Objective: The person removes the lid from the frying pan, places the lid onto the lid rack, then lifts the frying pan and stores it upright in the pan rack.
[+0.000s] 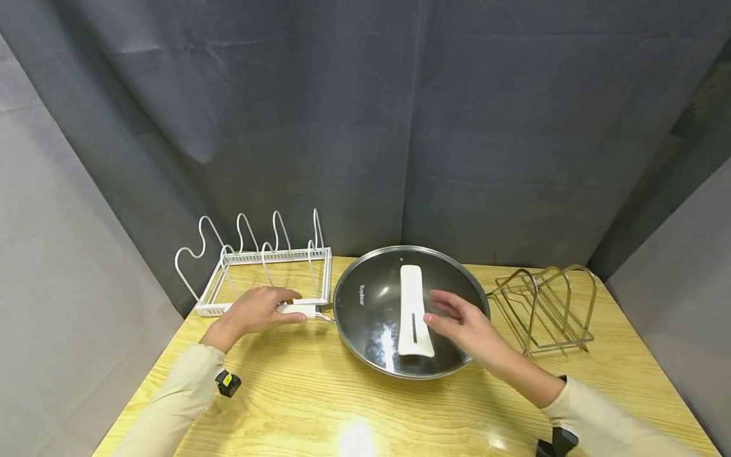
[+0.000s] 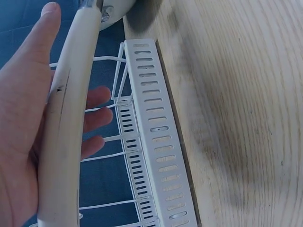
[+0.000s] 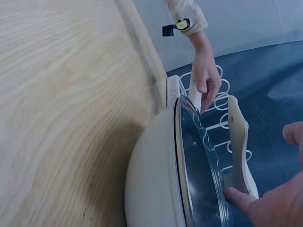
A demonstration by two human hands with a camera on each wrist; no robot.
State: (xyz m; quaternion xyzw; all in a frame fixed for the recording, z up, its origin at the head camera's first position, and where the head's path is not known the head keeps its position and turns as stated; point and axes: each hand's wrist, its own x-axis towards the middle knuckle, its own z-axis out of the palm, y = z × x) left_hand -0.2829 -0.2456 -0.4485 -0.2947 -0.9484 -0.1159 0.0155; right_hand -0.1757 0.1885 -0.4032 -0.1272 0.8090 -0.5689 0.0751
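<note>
A cream wok (image 3: 151, 175) sits on the table under a glass lid (image 1: 368, 333) with a steel rim. The lid carries a long white lid handle (image 1: 411, 289) with a slot near its front end. To the left, the wok's pale handle (image 2: 61, 142) lies against the palm of my left hand (image 1: 257, 311), whose fingers curl loosely behind it while the thumb extends along it. My right hand (image 1: 465, 324) hovers over the right side of the lid, fingers spread and holding nothing. Its thumb tip is right by the lid handle.
A white wire rack (image 1: 328, 273) stands at the back left, its front rail close by the wok handle. On the right is a metal wire rack (image 1: 562, 346) with upright loops. A dark curtain (image 1: 342, 127) hangs behind the wooden table (image 1: 297, 406).
</note>
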